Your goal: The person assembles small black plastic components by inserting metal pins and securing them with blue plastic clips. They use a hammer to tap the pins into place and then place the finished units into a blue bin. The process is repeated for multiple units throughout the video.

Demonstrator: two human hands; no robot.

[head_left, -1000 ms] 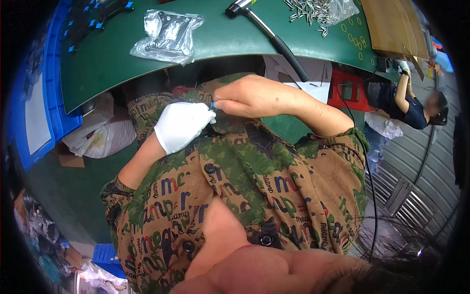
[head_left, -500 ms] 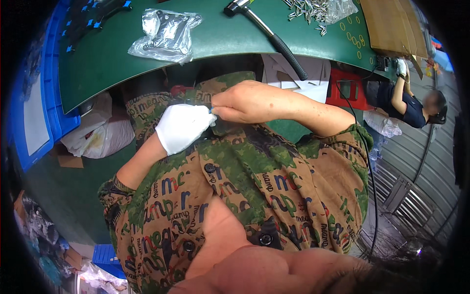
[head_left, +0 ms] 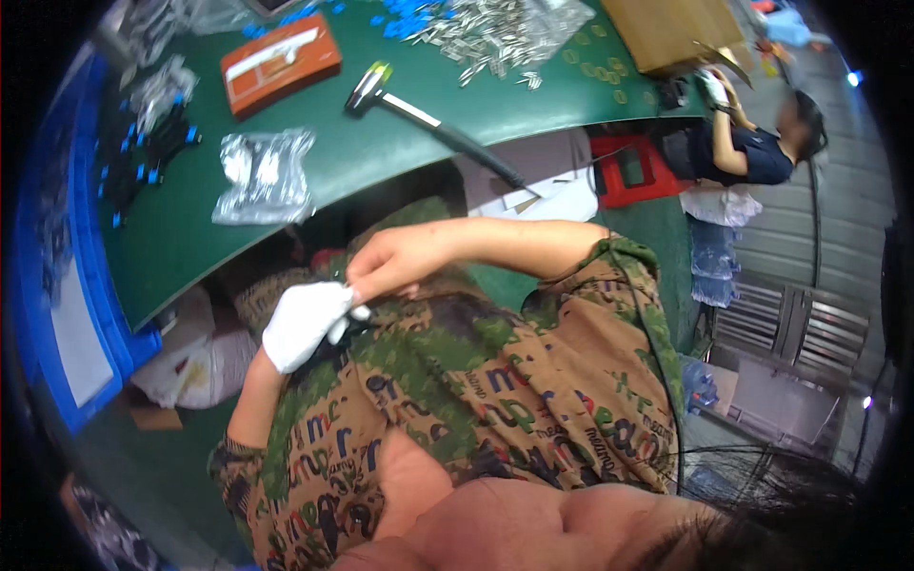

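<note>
Before the table (head_left: pixel 381 157), gloved left hand (head_left: pixel 307 325) curled on dark part (head_left: pixel 357 331), mostly hidden; bare right hand (head_left: pixel 398 259) alongside, grip unclear

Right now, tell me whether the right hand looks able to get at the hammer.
Likely yes: the hammer lies uncovered, its handle jutting past the near edge of the green table, and nothing visible blocks the bare right hand, though it is occupied against the gloved left hand.
</note>
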